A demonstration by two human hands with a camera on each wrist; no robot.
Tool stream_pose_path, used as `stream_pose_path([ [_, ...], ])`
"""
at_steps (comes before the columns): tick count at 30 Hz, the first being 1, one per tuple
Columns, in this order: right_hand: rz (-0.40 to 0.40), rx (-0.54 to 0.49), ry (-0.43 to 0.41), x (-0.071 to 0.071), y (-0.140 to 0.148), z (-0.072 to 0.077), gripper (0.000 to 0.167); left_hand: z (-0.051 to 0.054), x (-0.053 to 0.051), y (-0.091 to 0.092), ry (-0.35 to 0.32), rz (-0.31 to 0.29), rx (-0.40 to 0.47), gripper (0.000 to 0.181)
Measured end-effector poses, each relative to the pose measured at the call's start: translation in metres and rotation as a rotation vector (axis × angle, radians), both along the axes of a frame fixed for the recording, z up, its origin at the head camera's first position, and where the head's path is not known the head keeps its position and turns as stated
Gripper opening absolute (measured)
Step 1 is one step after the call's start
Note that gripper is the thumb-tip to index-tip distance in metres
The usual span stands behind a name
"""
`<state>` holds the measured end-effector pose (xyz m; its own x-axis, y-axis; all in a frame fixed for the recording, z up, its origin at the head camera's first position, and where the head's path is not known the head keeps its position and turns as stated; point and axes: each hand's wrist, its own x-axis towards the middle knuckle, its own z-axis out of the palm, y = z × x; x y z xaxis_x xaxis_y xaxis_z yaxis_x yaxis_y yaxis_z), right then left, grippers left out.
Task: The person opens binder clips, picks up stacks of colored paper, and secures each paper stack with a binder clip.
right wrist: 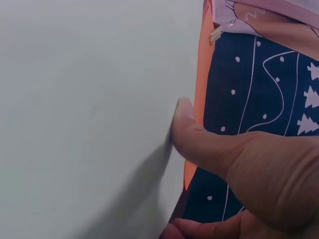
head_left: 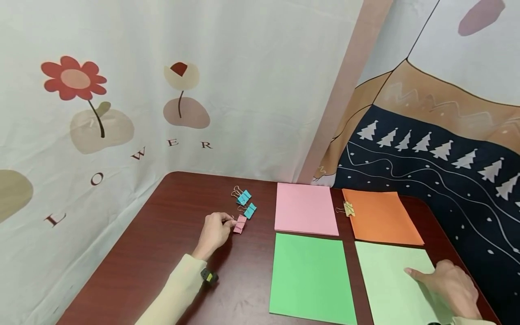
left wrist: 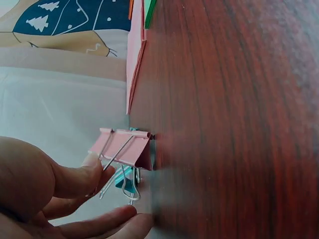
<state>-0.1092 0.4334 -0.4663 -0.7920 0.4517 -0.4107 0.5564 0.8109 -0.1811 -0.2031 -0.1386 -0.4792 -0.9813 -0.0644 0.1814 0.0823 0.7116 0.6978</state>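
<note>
My left hand [head_left: 216, 234] pinches a pink binder clip [head_left: 240, 224] by its wire handles, close to the tabletop. In the left wrist view, the thumb [left wrist: 82, 174] lies against a handle of this clip [left wrist: 122, 147]. Just beyond it are several turquoise binder clips [head_left: 244, 197], partly hidden in the left wrist view. My right hand [head_left: 452, 286] grips the right edge of the pale green paper [head_left: 392, 275]. Its thumb [right wrist: 192, 132] presses on the top face, and the fingertips [right wrist: 187, 229] sit at the edge; how far they reach underneath is hidden.
Pink paper [head_left: 305, 209] lies behind bright green paper [head_left: 310, 277]. Orange paper [head_left: 383, 216] sits behind the pale green paper, with a yellow binder clip [head_left: 348, 209] at its left edge. Printed curtains [head_left: 252, 90] hang behind the dark red table [head_left: 162, 262].
</note>
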Motion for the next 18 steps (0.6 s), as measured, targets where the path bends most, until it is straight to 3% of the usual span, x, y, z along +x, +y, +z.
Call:
stream_pose_path([
  [4, -0.008, -0.024, -0.01, -0.002, 0.001, 0.002, 0.102, -0.001, -0.001, -0.002, -0.029, -0.014, 0.031, 0.01],
  [12, -0.006, -0.021, -0.018, -0.003, 0.0, 0.004, 0.116, -0.005, -0.002, -0.008, -0.069, -0.047, 0.101, 0.011],
  [15, -0.024, -0.02, -0.02, -0.004, -0.001, 0.004, 0.112, -0.006, -0.002, -0.01, -0.084, -0.059, 0.137, 0.005],
  [18, -0.037, -0.033, -0.021, -0.004, 0.0, 0.004, 0.101, -0.005, -0.003, -0.013, -0.134, -0.059, 0.219, 0.03],
])
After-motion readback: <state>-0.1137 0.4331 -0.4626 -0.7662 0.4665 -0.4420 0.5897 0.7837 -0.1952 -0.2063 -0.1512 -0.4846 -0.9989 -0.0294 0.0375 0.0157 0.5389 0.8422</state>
